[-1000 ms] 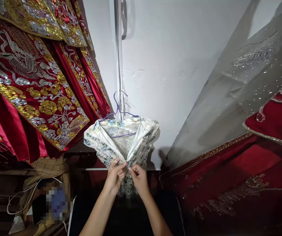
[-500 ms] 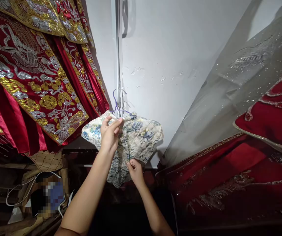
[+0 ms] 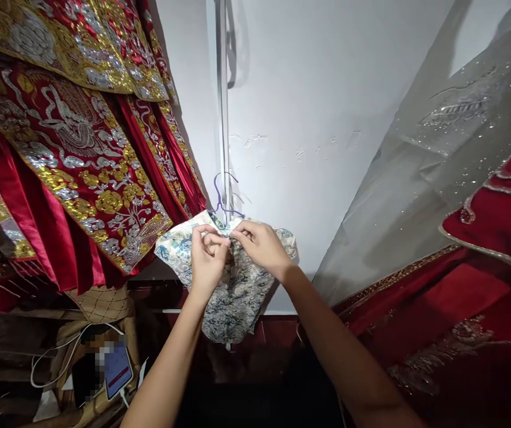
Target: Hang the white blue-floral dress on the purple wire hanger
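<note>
A short-sleeved floral blouse, cream with blue flowers, hangs on a purple hanger in front of the white wall. My left hand pinches the left side of its neckline, fingers closed on the cloth. Right beside it, my right hand pinches the other side of the collar opening between thumb and fingertips. The two hands nearly meet at the top of the front. Whatever small fastening may lie between the fingertips is too small to make out.
Red garments with gold and silver sequins hang at the left. Sheer sparkly fabric and dark red beaded cloth fill the right. A phone with a cable lies on a wooden chair at lower left. A metal pole runs down the wall.
My right hand has moved up from the lower front of the blouse to the neckline, meeting my left hand there. The view has shifted slightly.
</note>
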Available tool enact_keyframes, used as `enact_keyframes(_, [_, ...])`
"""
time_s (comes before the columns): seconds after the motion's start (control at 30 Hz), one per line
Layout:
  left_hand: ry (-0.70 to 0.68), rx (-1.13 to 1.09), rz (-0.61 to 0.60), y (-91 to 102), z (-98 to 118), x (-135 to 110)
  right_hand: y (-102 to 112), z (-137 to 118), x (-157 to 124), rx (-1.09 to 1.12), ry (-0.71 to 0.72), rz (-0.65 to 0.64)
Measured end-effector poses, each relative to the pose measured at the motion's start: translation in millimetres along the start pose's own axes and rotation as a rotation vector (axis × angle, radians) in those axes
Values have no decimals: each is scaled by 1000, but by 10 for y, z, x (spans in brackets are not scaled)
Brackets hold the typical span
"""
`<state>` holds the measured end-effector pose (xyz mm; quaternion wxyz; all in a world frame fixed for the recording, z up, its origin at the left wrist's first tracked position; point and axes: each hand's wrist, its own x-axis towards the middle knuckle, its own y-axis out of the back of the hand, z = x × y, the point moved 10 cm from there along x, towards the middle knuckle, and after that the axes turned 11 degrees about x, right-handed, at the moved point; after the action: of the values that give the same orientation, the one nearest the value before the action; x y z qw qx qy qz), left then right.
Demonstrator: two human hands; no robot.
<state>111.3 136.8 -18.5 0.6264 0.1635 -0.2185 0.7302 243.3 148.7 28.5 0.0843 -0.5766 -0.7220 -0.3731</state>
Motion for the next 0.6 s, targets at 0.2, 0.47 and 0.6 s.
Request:
enact_keyframes(0.2, [102,-27,6,114,-387,-123,-173,-2,-19,-165,83,12])
enact_keyframes(0.47, [163,190,-63,114,-581,-174,299,-246,-92,214,138,220])
enact_keyframes(0.6, [269,343,-221,147,-988,-553,1118,-323,-366,421,202,490])
